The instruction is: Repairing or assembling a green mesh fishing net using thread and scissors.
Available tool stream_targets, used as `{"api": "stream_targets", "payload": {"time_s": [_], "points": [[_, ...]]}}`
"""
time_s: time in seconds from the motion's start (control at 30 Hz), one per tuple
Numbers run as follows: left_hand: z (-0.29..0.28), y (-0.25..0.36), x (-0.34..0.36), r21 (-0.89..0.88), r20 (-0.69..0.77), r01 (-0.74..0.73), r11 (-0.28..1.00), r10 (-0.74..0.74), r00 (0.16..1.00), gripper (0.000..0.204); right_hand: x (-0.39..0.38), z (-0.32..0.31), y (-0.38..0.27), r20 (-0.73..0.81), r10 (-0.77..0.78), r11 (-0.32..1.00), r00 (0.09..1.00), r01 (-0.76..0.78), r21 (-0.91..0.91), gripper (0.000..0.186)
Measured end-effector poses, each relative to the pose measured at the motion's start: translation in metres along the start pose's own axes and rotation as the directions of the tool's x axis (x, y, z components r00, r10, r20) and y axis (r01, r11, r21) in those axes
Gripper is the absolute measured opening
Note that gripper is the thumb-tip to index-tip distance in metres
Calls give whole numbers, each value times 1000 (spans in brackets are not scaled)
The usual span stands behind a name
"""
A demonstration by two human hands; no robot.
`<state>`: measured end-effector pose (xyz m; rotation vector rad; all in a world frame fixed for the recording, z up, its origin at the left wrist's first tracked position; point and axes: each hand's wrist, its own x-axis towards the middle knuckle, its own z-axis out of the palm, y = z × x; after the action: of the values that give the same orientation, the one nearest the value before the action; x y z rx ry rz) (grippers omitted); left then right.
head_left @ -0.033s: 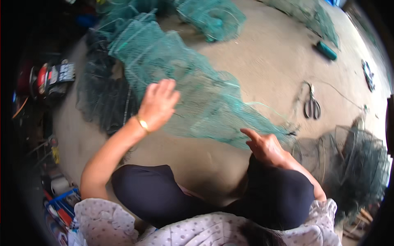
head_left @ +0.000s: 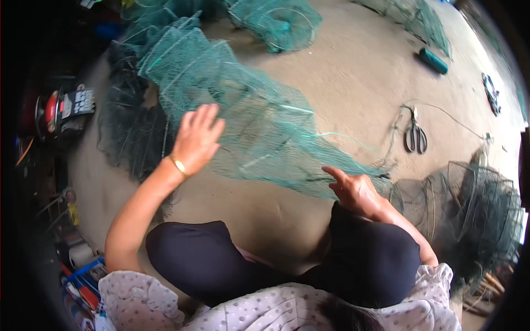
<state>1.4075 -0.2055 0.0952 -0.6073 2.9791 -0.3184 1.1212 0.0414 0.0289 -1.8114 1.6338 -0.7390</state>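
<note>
A long green mesh net trap (head_left: 265,132) lies stretched diagonally over the floor, its narrow end tapering toward the right. My left hand (head_left: 199,135), with a gold bracelet at the wrist, is over the net's near left edge, fingers stretched out and nothing visible in them. Above my right knee is my right hand (head_left: 358,194), beside the near edge of the narrow end. Its index finger points forward, apart from the thumb; the other fingers are folded and partly hidden. Whether either hand touches the mesh I cannot tell.
Black-handled scissors (head_left: 415,135) lie to the right, near a thin cord. Farther off are a green roll (head_left: 433,60) and another green net (head_left: 279,25). Dark netting is heaped at left (head_left: 132,121) and right (head_left: 486,204). A red machine (head_left: 52,113) stands far left.
My left hand has moved a little left over the net. The whole view has shifted slightly, so the net and scissors appear farther left and higher. My right hand keeps nearly the same pose.
</note>
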Motion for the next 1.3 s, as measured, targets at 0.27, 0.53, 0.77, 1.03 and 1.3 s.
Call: {"api": "stream_targets", "payload": {"time_s": [0.27,0.53,0.77,1.03,1.3], "points": [[22,-44,-43,63,205,178,982,-187,961,66,8,-1,29,-68,327,942,943,-319,104,41],[26,-48,-43,41,190,170,985,-175,966,65,14,87,9,458,147,989,877,-131,-66,12],[31,-51,-36,47,184,190,981,-195,963,62,1,113,-17,561,-96,951,822,-90,295,23],[23,-47,-39,38,125,152,988,-155,980,49,-5,123,-24,564,-182,862,805,-145,485,20],[-17,19,-41,-659,532,500,562,-122,838,17,-10,119,-27,625,-143,835,767,-245,492,20]]}}
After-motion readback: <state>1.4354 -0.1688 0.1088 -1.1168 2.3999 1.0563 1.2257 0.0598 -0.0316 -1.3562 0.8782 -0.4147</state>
